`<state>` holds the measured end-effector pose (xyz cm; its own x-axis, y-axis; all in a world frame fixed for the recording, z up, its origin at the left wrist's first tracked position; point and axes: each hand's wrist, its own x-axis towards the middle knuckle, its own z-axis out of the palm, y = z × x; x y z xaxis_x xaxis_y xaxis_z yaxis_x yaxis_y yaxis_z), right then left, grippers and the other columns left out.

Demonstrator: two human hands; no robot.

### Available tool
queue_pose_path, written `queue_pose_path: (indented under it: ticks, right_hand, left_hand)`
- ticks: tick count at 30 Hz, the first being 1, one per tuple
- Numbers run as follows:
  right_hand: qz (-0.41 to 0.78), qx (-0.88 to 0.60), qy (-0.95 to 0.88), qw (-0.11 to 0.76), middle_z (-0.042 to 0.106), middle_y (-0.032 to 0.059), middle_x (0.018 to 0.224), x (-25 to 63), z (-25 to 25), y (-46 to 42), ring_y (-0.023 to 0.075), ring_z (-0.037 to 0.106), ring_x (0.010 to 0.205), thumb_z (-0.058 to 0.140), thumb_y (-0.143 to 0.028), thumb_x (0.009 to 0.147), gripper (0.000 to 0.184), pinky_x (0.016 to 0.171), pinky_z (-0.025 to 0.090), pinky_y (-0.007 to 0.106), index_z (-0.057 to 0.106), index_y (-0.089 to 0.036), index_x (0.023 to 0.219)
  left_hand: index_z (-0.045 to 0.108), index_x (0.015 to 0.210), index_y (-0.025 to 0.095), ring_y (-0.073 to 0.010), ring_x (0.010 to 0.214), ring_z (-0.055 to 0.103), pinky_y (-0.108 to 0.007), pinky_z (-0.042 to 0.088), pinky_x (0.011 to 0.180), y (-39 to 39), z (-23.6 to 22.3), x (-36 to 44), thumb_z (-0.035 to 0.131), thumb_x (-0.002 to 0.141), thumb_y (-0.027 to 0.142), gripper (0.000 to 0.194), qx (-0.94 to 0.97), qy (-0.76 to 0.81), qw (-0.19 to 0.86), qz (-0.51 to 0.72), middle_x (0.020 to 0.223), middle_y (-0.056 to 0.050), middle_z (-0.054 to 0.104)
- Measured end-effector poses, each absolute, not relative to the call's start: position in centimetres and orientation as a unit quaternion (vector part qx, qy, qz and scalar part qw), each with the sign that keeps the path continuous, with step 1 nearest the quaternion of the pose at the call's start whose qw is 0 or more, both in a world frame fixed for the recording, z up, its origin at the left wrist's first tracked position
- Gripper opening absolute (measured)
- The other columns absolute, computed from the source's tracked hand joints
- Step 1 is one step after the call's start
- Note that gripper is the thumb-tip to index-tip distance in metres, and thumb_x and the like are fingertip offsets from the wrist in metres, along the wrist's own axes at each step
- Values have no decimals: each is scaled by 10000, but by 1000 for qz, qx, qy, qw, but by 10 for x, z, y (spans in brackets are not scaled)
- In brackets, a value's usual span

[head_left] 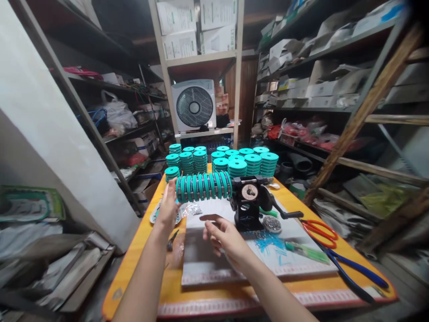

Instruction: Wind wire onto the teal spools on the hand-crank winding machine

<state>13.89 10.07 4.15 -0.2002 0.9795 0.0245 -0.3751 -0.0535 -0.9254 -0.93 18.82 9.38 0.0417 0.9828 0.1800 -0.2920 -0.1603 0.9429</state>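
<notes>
A row of teal spools (pixel 203 187) sits side by side on the shaft of a black hand-cranked winder (pixel 248 205), with dark and silvery bits between the discs. My left hand (pixel 170 206) is closed around the row's left end, its fingertips partly hidden behind it. Below the row, my right hand (pixel 223 237) hovers over a white board (pixel 211 264), fingers loosely bent and apart, with nothing visible in them. The crank handle (pixel 292 215) points right. A round dish of small metal pieces (pixel 271 224) stands by the winder's base, near scattered blue strips (pixel 270 243).
Stacks of teal spools (pixel 237 167) line the back of the yellow table (pixel 140 268). Orange-handled scissors (pixel 321 232), blue-handled pliers (pixel 360 268) and a green cutter knife (pixel 308 252) lie right. A small dark tool (pixel 172 240) lies left. Loaded shelves and a box fan (pixel 194 106) stand beyond.
</notes>
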Motion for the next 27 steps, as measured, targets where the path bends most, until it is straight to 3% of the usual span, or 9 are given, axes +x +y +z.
queue_pose_path:
  ticks: [3, 6, 10, 13, 15, 18, 23, 27]
  right_hand:
    - [666, -329, -441, 505, 535, 2, 655, 143, 40, 94, 41, 340, 465, 642, -419, 803, 312, 362, 292, 137, 579, -125, 886]
    - [692, -321, -429, 485, 533, 12, 638, 149, 40, 86, 48, 345, 472, 609, -403, 821, 282, 365, 281, 135, 558, -125, 821]
    - [709, -313, -409, 483, 513, 13, 631, 156, 42, 76, 51, 350, 484, 539, -476, 849, 354, 388, 303, 139, 547, -123, 821]
    - [699, -326, -409, 488, 506, 10, 627, 155, 41, 75, 57, 370, 488, 543, -527, 834, 402, 387, 297, 143, 545, -126, 821]
    - [679, -346, -426, 488, 505, 5, 592, 153, 38, 76, 54, 347, 457, 549, -547, 825, 425, 376, 284, 149, 545, -124, 798]
    - [654, -361, -443, 495, 522, 4, 561, 149, 30, 75, 49, 292, 422, 527, -579, 827, 456, 369, 277, 161, 538, -126, 775]
    - [600, -381, -472, 522, 483, -17, 509, 152, 21, 61, 43, 252, 395, 418, -560, 903, 460, 384, 165, 179, 468, -149, 702]
    - [537, -409, -516, 527, 455, -11, 496, 163, 26, 48, 59, 324, 443, 391, -512, 936, 468, 441, 206, 200, 444, -152, 641]
  left_hand:
    - [511, 1121, 216, -233, 1053, 597, -409, 477, 903, 166, 79, -4, 315, 863, 646, 538, 430, 320, 621, 573, 1209, -95, 570]
    - [523, 1048, 162, -235, 964, 636, -411, 476, 900, 143, 69, 5, 322, 857, 650, 561, 408, 290, 685, 529, 1177, -142, 583]
    - [535, 1100, 125, -104, 610, 594, -346, 507, 774, 128, 64, 17, 470, 856, 547, 492, 419, 276, 708, 496, 1087, -133, 614]
    - [550, 1088, 120, -28, 511, 474, -214, 473, 602, 128, 63, 21, 591, 829, 434, 409, 429, 290, 700, 492, 900, -50, 608]
    - [564, 1041, 107, -8, 435, 346, -142, 334, 431, 129, 62, 22, 625, 806, 422, 398, 437, 305, 700, 475, 668, 27, 506]
    - [566, 888, 111, -9, 380, 182, -140, 130, 352, 124, 60, 21, 636, 776, 471, 383, 453, 326, 692, 458, 508, 100, 269]
    - [434, 731, 175, -24, 381, 140, -153, 100, 363, 109, 56, 23, 534, 821, 539, 389, 465, 340, 651, 494, 498, 105, 167]
    - [386, 696, 182, -29, 394, 138, -160, 108, 372, 102, 55, 29, 510, 821, 568, 424, 477, 347, 633, 501, 505, 102, 157]
